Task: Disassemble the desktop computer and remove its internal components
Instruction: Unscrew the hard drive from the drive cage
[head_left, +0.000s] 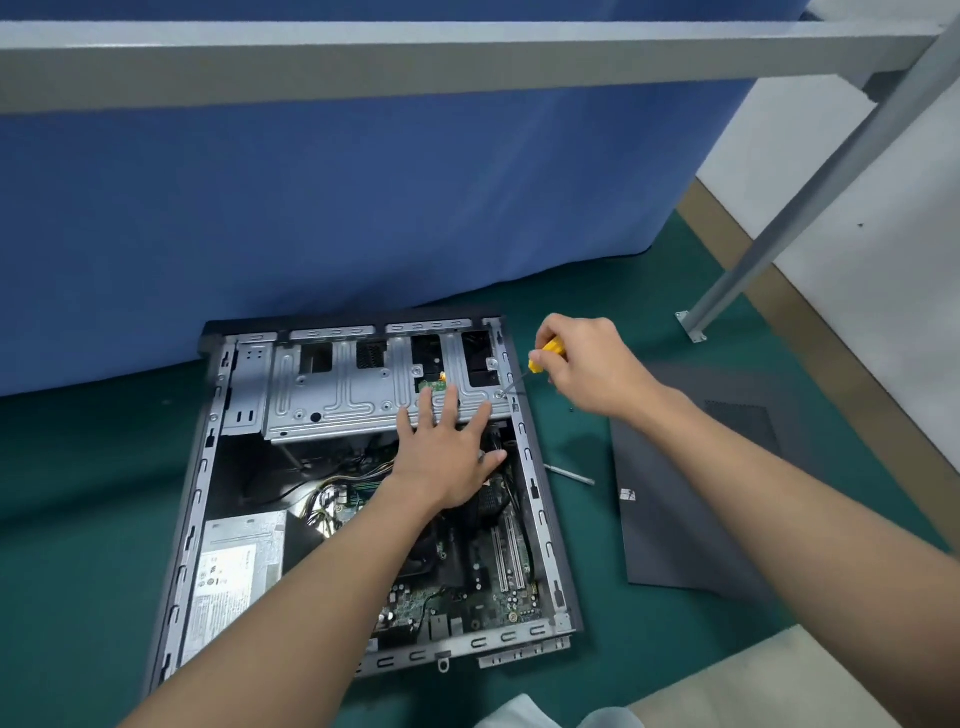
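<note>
Two arms in view, both the person's own. Left forearm (311, 597): bare along all of its visible length, wrist included. Right forearm (779, 493): likewise bare out to the frame edge. Left grip (447, 457): a bare hand, all five fingers showing. Right grip (587, 364): a bare hand, knuckles and back showing. Lower edge: beige cloth (753, 675) and a whitish fold (519, 712); whether either is worn clothing cannot be told.
</note>
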